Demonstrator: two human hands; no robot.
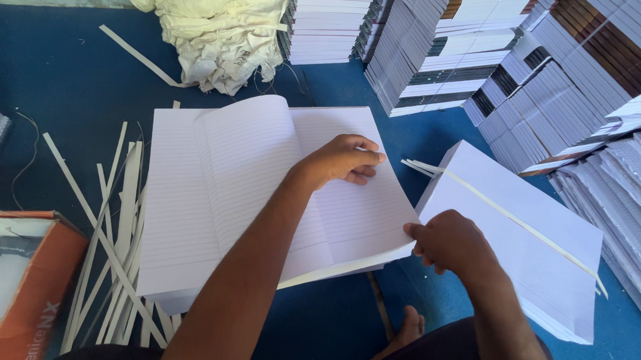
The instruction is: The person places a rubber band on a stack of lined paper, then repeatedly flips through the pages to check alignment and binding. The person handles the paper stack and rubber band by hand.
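A stack of white ruled paper (212,190) lies on the blue floor in front of me, its top sheets bulging upward near the middle. My left hand (344,161) rests curled on the upper right part of the top sheet, pressing it. My right hand (451,240) pinches the right edge of the stack near its lower corner. A second ruled stack (535,225) lies to the right, with a thin paper strip (506,213) lying diagonally across it.
Several trimmed paper strips (112,250) litter the floor to the left. An orange-and-white carton (13,282) stands at bottom left. Crumpled white cloth (219,31) lies at the top. Piles of bound notebooks (555,82) crowd the top and right. My bare foot (409,328) shows below.
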